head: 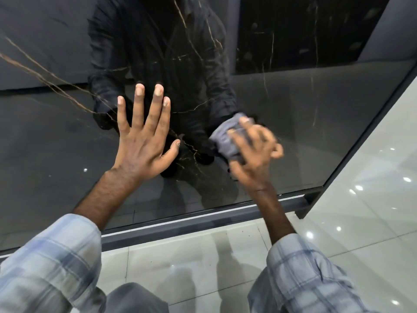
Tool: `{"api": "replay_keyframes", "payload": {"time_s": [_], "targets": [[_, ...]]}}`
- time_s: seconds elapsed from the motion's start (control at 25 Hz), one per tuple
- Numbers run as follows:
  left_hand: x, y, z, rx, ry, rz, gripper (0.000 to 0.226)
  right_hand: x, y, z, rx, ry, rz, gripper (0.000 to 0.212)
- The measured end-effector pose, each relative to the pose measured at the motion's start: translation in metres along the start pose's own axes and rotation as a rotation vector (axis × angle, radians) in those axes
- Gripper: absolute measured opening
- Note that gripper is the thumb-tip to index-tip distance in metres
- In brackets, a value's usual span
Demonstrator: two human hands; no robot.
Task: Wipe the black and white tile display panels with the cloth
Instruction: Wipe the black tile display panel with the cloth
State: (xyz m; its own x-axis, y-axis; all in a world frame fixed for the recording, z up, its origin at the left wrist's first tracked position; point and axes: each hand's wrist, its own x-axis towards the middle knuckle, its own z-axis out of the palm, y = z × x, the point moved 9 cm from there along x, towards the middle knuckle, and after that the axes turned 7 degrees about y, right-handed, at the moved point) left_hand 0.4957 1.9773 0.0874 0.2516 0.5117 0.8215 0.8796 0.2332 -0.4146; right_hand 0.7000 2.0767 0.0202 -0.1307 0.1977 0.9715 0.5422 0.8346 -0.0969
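Checked sleeves [52, 256] are seen nearest, at the bottom of the head view. The left hand [144, 141] is laid flat on the black tile panel [293, 132], with all 5 fingers straight and spread wide. The right hand [255, 159], a little blurred, is curled around a bunched grey cloth [228, 141], which is pressed on the same panel, right of the left hand.

Taking the black panel [56, 143] as our mark: our left hand [144, 145] lies flat on its middle, and our right hand [255, 157] grips the cloth [225, 141] against it just beside, leaving a narrow bare strip between. The panel's left side and upper part lie free. The dark frame [203, 223] rims its lower and right edges.
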Motion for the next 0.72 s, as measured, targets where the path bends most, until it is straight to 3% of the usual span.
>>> {"api": "replay_keyframes", "payload": {"time_s": [0.08, 0.16, 0.2, 0.28, 0.4, 0.48, 0.52, 0.6, 0.68, 0.72], "targets": [[-0.001, 0.002, 0.0, 0.009, -0.015, -0.016, 0.091, -0.023, 0.077, -0.023, 0.022, 0.308, 0.607, 0.057], [-0.001, 0.004, 0.002, 0.02, -0.03, -0.03, 0.091, -0.101, 0.121, -0.005, 0.303, 0.578, 1.399, 0.08], [0.0, 0.005, 0.002, 0.028, -0.036, -0.033, 0.09, -0.14, 0.113, 0.007, 0.387, 0.646, 1.713, 0.09], [0.002, 0.006, 0.002, 0.046, -0.049, -0.047, 0.09, -0.19, 0.079, 0.026, 0.442, 0.569, 2.027, 0.096], [0.002, 0.007, 0.001, 0.041, -0.071, -0.062, 0.092, -0.183, 0.052, 0.025, 0.473, 0.479, 2.024, 0.063], [0.003, 0.009, 0.001, 0.046, -0.085, -0.063, 0.093, -0.135, 0.054, 0.021, 0.328, 0.527, 1.894, 0.061], [0.003, 0.01, 0.001, 0.049, -0.094, -0.062, 0.093, -0.094, 0.048, 0.015, 0.24, 0.497, 1.658, 0.064], [0.004, 0.01, 0.0, 0.044, -0.096, -0.072, 0.093, -0.011, 0.0, 0.009, 0.117, 0.313, 1.005, 0.061], [0.003, 0.011, 0.002, 0.035, -0.085, -0.085, 0.094, 0.017, -0.055, 0.023, 0.013, 0.049, 0.364, 0.064], [0.002, 0.011, 0.003, 0.034, -0.074, -0.088, 0.094, 0.014, -0.061, 0.028, -0.016, -0.033, 0.161, 0.07]]}}
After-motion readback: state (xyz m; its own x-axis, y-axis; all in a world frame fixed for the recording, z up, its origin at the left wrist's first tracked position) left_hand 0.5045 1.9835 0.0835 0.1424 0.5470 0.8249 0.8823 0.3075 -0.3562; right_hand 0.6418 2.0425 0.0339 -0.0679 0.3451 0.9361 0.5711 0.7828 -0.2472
